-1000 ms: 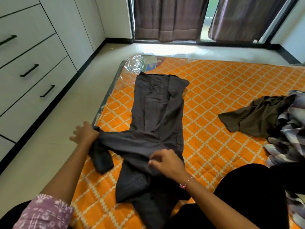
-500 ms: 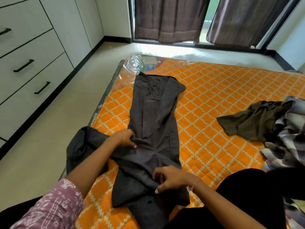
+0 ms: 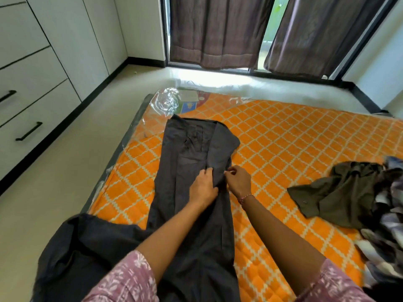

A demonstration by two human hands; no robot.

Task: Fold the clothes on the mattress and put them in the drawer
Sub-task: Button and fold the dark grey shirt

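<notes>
Both hands moved farther up: left hand [image 3: 204,186] flat on dark grey trousers [image 3: 196,162], right hand [image 3: 238,180] pinching their edge; trousers lengthwise, 1 end trailing off mattress [image 3: 294,136].

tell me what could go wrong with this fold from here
1. Part of the dark grey garment hangs off the mattress edge onto the floor; it may drag the fold crooked.
2. The left hand and right hand work one small spot, so the far end could stay creased.
</notes>
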